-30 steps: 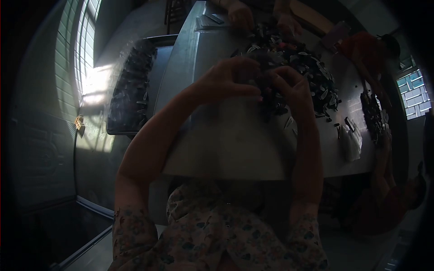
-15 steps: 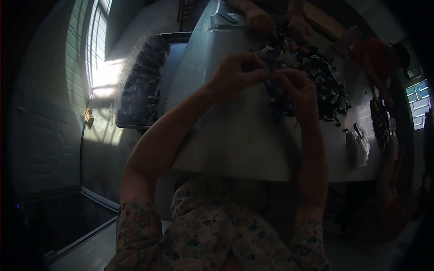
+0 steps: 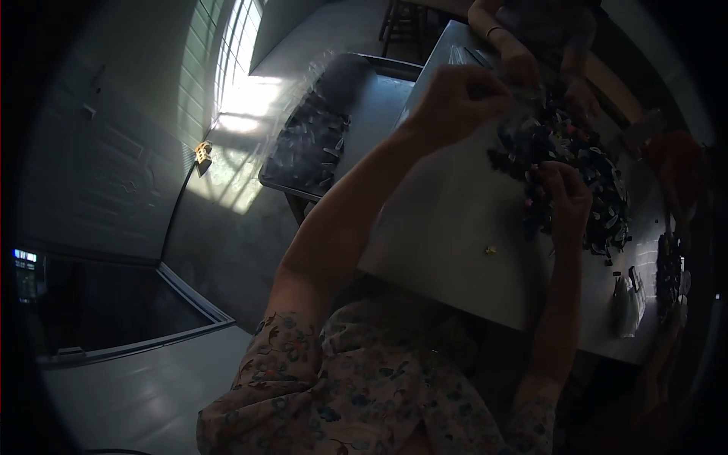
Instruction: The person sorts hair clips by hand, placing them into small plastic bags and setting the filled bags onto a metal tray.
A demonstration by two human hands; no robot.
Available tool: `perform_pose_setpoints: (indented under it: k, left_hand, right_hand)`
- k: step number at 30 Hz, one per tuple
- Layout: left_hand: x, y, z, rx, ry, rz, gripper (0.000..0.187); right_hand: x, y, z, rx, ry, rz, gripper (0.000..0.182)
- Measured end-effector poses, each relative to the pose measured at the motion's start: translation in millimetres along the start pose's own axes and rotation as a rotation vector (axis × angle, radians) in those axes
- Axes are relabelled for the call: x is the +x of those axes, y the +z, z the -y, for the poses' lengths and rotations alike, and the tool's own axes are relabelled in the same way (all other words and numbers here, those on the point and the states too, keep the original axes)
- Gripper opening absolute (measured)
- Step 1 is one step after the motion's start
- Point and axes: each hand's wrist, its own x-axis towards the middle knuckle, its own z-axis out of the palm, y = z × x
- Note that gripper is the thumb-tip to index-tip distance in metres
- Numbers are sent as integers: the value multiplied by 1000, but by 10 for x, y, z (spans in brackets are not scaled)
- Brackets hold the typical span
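Note:
My left hand (image 3: 459, 106) is raised over the table (image 3: 447, 216), thumb and fingertips pinched together. Its fingertips point toward the far side of a heap of small dark pieces (image 3: 603, 186), which has pale and a few coloured ones mixed in. Lower and to the right, my right hand (image 3: 569, 199) is at the near edge of the heap, its thumb and forefinger closed. Whatever is in either pinch is too small and dark to make out. A tiny yellowish piece (image 3: 491, 250) lies on the bare tabletop, left of my right forearm.
Beside the table at left stands a tray (image 3: 379, 95) with many dark pieces in clear wrapping. A co-worker's hands (image 3: 522, 70) reach to the heap from the far side. At right are a person in red (image 3: 675, 163), a clear plastic bag (image 3: 628, 307) and another dark pile (image 3: 669, 265).
My hands, close together before, have come apart, the left one up and away from the right. The view has swung left, and the yellowish piece now shows on the table.

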Motion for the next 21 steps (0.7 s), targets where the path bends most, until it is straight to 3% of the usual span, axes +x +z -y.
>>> perform_pose_setpoints:
  k: [3, 5, 8, 10, 14, 17, 21]
  left_hand:
    - [-69, -537, -152, -10, 83, -289, 15]
    - [-184, -974, -68, 165, 77, -397, 15]
    - [-483, -1431, 176, 335, -73, -457, 17]
    - [-718, -1679, 576, 428, -174, -448, 17]
    - [-1161, -1853, 1354, 573, -316, -473, 21]
    - [-1365, -1958, 2038, 676, -419, -528, 21]
    - [-1404, -1767, 2300, 839, -487, -572, 18]
  right_hand:
    - [20, -28, -57, -52, -10, -52, 16]
    - [30, -22, -98, -89, -23, -41, 15]
    - [10, 52, -159, -235, -63, 20, 13]
    - [-12, 144, -148, -410, -256, 95, 9]
    - [-22, 207, -114, -570, -340, 176, 8]
    - [-67, 273, -31, -523, -222, 170, 8]
    - [-74, 274, -22, -544, -226, 168, 8]
